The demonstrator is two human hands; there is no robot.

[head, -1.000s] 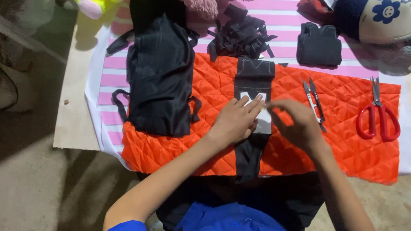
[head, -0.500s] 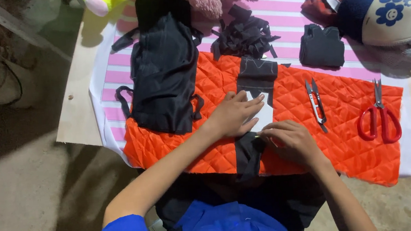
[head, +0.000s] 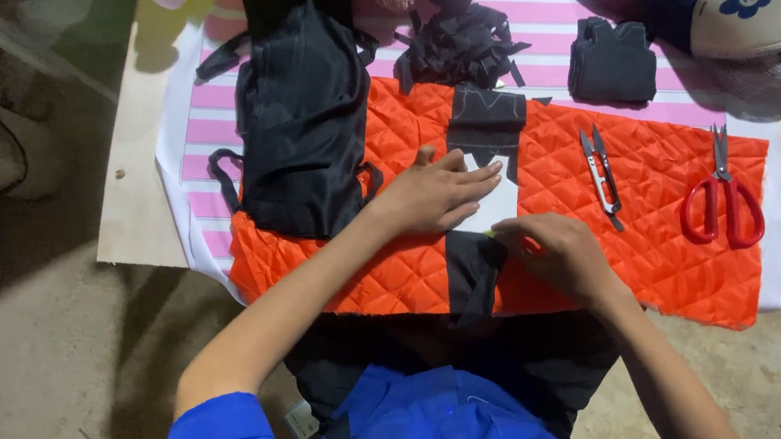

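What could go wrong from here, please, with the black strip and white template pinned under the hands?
The left hand alone presses the white template flat, so it might slip on the black strip while the right hand works at its lower edge. The strip's end hangs over the orange quilted fabric edge and may drag. The thread snips lie close by.
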